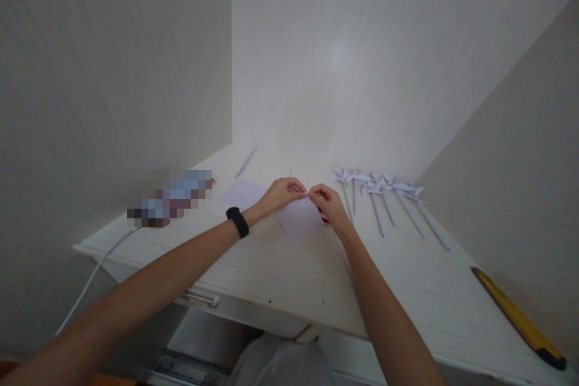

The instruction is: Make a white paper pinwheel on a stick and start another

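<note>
My left hand (284, 192), with a black band on its wrist (237, 222), and my right hand (329, 206) meet above the white table. The fingertips of both are pinched together at the upper edge of a white sheet of paper (296, 220). A tiny dark speck shows just below the fingertips. Something red (324, 218) peeks out from behind my right hand; its kind is hidden. Another white sheet (242, 193) lies flat on the table to the left, partly behind my left forearm.
Several white paper pinwheels on sticks (382, 187) lie in a row at the right. Thin white paper sticks (246, 161) rest at the back left. A blurred-out object (172, 198) with a white cable (97, 271) is at the left. A yellow-and-black cutter (515, 316) lies near the right edge.
</note>
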A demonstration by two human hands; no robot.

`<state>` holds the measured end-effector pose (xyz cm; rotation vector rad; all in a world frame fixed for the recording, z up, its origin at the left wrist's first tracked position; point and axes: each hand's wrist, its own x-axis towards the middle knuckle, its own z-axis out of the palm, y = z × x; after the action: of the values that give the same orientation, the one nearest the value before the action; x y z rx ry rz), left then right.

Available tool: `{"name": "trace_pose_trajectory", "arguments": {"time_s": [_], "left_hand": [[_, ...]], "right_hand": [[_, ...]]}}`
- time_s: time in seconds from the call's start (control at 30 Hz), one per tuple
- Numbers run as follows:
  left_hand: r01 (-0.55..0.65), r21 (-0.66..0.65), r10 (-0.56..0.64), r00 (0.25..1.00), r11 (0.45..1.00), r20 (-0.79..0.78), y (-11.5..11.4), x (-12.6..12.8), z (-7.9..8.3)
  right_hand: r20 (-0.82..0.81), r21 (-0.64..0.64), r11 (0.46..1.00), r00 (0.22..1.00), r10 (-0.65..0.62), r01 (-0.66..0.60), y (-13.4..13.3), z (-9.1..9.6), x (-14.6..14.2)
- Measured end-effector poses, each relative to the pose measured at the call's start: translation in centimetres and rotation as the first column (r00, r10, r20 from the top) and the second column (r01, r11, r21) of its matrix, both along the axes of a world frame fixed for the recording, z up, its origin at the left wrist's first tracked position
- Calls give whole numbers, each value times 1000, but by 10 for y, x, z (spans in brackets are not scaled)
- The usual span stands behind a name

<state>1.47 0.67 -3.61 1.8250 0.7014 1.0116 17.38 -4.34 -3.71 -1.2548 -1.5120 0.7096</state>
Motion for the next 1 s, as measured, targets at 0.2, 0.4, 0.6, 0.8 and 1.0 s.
{"name": "trace_pose_trajectory", "arguments": {"time_s": [0.2, 0.4, 0.6, 0.8, 1.0], "left_hand": [[-6, 12, 7, 1000, 1000, -29, 0, 1, -3], [-12, 44, 15, 998, 999, -62, -1, 0, -2], [-39, 73, 46, 994, 997, -102, -3, 1, -1], [-27, 104, 36, 996, 994, -85, -1, 1, -5], [-54, 127, 62, 997, 990, -54, 0, -1, -3]], "right_hand": [[5, 23, 999, 1000, -30, 30, -2, 1, -1], [-8, 16, 1000, 1000, -11, 11, 0, 1, 1], [32, 24, 1000, 999, -20, 19, 1, -1, -1], [46, 88, 995, 998, -43, 39, 1, 0, -3], [37, 72, 997, 999, -39, 36, -1, 2, -4]]}}
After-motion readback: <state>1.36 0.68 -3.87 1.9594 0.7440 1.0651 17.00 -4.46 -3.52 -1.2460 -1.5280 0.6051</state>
